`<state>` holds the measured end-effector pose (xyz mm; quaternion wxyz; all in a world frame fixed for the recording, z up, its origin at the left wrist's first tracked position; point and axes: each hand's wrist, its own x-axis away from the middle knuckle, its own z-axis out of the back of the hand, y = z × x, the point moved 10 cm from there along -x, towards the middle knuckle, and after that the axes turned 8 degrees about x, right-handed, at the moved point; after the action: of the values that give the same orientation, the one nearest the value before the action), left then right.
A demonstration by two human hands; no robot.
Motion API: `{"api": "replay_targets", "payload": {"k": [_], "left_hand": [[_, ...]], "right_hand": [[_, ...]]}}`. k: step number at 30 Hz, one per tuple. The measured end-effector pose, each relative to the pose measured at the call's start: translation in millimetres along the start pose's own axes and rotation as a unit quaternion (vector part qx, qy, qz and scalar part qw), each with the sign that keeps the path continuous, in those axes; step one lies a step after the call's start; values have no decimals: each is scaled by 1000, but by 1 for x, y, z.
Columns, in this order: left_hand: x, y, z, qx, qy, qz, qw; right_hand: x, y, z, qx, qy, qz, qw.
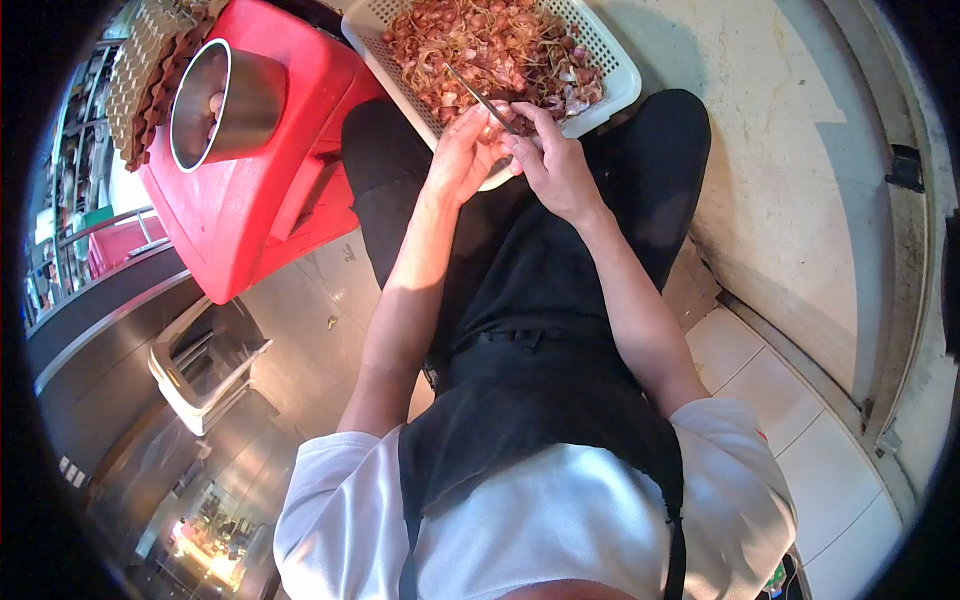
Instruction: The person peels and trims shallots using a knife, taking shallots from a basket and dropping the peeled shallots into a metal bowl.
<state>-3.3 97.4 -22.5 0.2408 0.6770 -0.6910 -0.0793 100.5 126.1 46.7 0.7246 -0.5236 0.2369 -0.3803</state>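
A white perforated basket [622, 88] full of small reddish shallots [480, 45] with stringy roots and loose skins rests at my knees. Over its near edge my left hand [468, 150] has its fingers closed around a small shallot [492, 125]. My right hand [545, 160] meets it there, closed on a knife [478, 96] whose thin dark blade points up and left over the basket. The knife's handle is mostly hidden by my fingers.
On my left is a red plastic box [320, 90] bearing a metal pot [245, 105] with a few shallots inside. Egg trays [150, 80] lie beyond the pot. A pale plastic stool-like item [185, 390] stands lower left. A wall [790, 150] rises on my right.
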Motion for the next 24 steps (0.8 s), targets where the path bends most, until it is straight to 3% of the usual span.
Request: {"api": "replay_targets", "payload": {"k": [5, 10, 14, 17, 24], "left_hand": [[-1, 2, -1, -8, 39, -16, 999], [-2, -1, -4, 31, -11, -16, 999], [-2, 1, -10, -26, 7, -7, 1000], [-2, 1, -7, -15, 38, -5, 999], [-1, 2, -5, -29, 52, -2, 998]], "right_hand": [[-1, -4, 4, 83, 36, 40, 995], [-4, 0, 7, 84, 60, 52, 993], [-4, 4, 11, -37, 66, 7, 997], [-3, 20, 16, -10, 38, -77, 996], [-1, 3, 9, 32, 12, 1, 999]]}}
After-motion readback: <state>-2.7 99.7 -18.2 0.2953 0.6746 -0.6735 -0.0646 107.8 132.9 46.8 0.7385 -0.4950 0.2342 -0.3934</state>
